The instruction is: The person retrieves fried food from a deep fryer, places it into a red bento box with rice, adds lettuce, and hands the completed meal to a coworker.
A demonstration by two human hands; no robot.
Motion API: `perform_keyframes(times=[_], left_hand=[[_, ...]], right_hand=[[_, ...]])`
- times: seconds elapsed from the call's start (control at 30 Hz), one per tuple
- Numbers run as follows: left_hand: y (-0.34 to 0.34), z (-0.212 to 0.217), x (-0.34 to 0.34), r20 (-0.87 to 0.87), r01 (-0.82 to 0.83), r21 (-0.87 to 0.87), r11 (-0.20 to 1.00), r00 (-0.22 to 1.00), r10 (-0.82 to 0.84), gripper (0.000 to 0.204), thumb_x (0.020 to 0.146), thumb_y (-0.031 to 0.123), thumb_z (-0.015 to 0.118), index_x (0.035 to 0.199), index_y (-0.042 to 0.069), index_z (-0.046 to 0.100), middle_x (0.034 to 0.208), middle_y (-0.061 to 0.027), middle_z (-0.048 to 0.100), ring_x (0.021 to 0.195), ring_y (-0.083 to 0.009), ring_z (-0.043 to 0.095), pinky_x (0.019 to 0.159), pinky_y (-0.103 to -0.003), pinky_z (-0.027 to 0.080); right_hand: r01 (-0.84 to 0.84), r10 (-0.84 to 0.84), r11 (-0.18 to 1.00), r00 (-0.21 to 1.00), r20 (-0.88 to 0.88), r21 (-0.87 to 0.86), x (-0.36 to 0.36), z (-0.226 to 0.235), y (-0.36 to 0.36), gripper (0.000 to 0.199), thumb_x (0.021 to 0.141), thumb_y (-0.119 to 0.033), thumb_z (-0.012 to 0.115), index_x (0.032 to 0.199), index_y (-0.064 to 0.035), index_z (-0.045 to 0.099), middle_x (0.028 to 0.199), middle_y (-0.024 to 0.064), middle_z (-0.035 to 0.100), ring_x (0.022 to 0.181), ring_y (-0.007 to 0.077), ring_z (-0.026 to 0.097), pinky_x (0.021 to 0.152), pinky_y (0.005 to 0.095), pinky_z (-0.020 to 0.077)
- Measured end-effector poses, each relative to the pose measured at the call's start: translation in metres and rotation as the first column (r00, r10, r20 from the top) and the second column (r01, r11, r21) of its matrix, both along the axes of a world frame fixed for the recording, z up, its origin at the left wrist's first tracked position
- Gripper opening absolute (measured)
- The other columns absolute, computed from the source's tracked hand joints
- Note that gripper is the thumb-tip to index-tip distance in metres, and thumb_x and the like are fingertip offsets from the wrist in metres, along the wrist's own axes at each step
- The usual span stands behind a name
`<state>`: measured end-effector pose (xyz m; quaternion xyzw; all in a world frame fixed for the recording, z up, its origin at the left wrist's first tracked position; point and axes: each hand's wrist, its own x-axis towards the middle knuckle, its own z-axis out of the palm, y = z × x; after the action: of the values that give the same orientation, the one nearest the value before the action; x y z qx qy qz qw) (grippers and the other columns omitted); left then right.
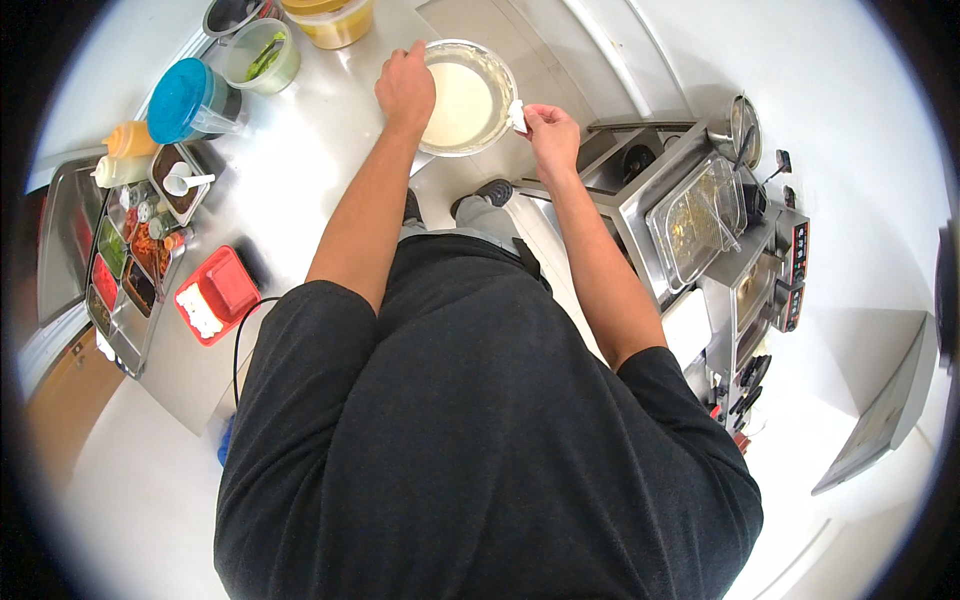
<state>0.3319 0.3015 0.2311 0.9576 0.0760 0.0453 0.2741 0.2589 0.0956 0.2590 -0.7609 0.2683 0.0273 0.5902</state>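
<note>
A round metal bowl (pixel 498 78) of smooth, pale cream-coloured batter (pixel 460 106) is at the top centre, above the floor and beside the steel counter's edge. Smears of batter coat its inner wall. My left hand (pixel 405 88) grips the bowl's left rim, its fingertips over the far left edge. Pinched in my right hand (pixel 553 135) is a small crumpled white piece, like tissue or cloth (pixel 517 116), which touches the bowl's right rim. Part of that piece is hidden by my fingers.
On the steel counter (pixel 290 170) at left stand a teal-lidded tub (pixel 185 100), a tub with greens (pixel 262 57), a yellow-filled tub (pixel 335 22), a red tray (pixel 222 290) and a topping station (pixel 130 250). Cooking equipment with a clear-lidded pan (pixel 697 220) lines the right.
</note>
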Motion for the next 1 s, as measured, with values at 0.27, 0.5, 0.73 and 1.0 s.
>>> perform_keyframes(times=[0.27, 0.5, 0.73, 1.0], left_hand=[[-0.004, -0.001, 0.002, -0.001, 0.016, 0.006, 1.0, 1.0, -0.016, 0.037, 0.093, 0.01, 0.048, 0.127, 0.016, 0.062, 0.109, -0.0121, 0.066, 0.103, -0.0307, 0.064, 0.082, -0.045, 0.054], [-0.008, -0.002, 0.004, -0.003, 0.027, 0.016, 1.0, 1.0, -0.027, 0.037, 0.093, 0.011, 0.048, 0.126, 0.017, 0.062, 0.11, -0.011, 0.066, 0.104, -0.0299, 0.063, 0.082, -0.045, 0.053], [-0.008, -0.002, 0.004, 0.012, 0.028, 0.016, 0.999, 1.0, -0.028, 0.036, 0.092, 0.011, 0.049, 0.125, 0.016, 0.063, 0.11, -0.0113, 0.066, 0.104, -0.0307, 0.063, 0.081, -0.046, 0.053], [-0.009, 0.003, 0.004, -0.019, 0.025, 0.033, 0.999, 1.0, -0.024, 0.037, 0.093, 0.012, 0.048, 0.126, 0.016, 0.062, 0.111, -0.0128, 0.065, 0.104, -0.0315, 0.064, 0.081, -0.046, 0.055]], right_hand=[[-0.114, 0.196, 0.86, 0.974, 0.116, -0.497, -0.01, 0.003, 0.007, 0.02, 0.085, -0.016, 0.072, 0.097, -0.0016, 0.075, 0.084, 0.015, 0.073, 0.071, 0.0219, 0.069, 0.069, 0.034, 0.0538], [-0.205, 0.227, 0.894, 0.974, 0.009, -0.399, -0.015, 0.005, -0.011, 0.019, 0.086, -0.015, 0.072, 0.1, -0.003, 0.076, 0.087, 0.013, 0.074, 0.072, 0.0135, 0.066, 0.069, 0.029, 0.0514], [-0.173, 0.214, 0.877, 0.976, 0.041, -0.449, -0.026, 0.005, 0.001, 0.021, 0.09, -0.019, 0.07, 0.104, -0.0049, 0.076, 0.082, 0.013, 0.074, 0.072, 0.0142, 0.067, 0.071, 0.03, 0.0524], [-0.083, 0.175, 0.87, 0.973, 0.148, -0.486, -0.032, 0.002, 0.013, 0.022, 0.088, -0.019, 0.069, 0.102, -0.0023, 0.076, 0.086, 0.0203, 0.072, 0.074, 0.0287, 0.07, 0.072, 0.0365, 0.0535]])
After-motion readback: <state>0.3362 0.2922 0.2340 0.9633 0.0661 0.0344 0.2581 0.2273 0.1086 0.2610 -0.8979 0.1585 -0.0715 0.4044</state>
